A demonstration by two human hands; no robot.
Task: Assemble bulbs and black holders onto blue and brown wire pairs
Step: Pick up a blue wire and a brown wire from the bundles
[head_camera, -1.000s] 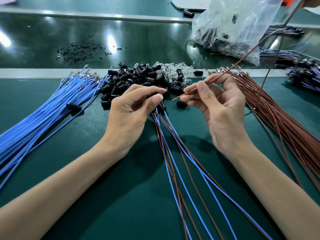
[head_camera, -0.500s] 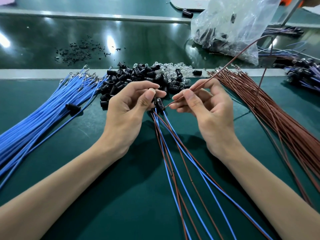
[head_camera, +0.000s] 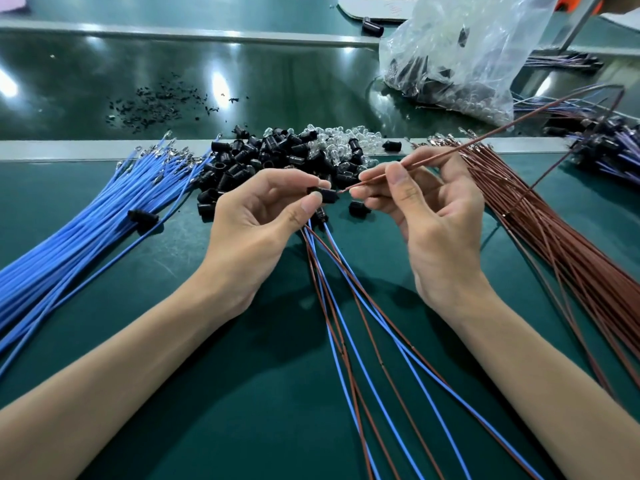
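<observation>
Here my left hand (head_camera: 256,230) pinches a small black plastic holder (head_camera: 325,195) between thumb and forefinger above the green table (head_camera: 173,341). The fingers (head_camera: 394,174) of my right hand (head_camera: 433,216) pinch a thin brown wire (head_camera: 450,152), its tip right at the holder's end. Blue and brown wire pairs (head_camera: 363,323) fan out from under my left hand toward me.

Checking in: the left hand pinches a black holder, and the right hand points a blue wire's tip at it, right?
Not quite. The right hand pinches a brown wire, not a blue one, as the head view shows. The rest holds: the left hand pinches a black holder, and the wire's tip points at it.
</observation>
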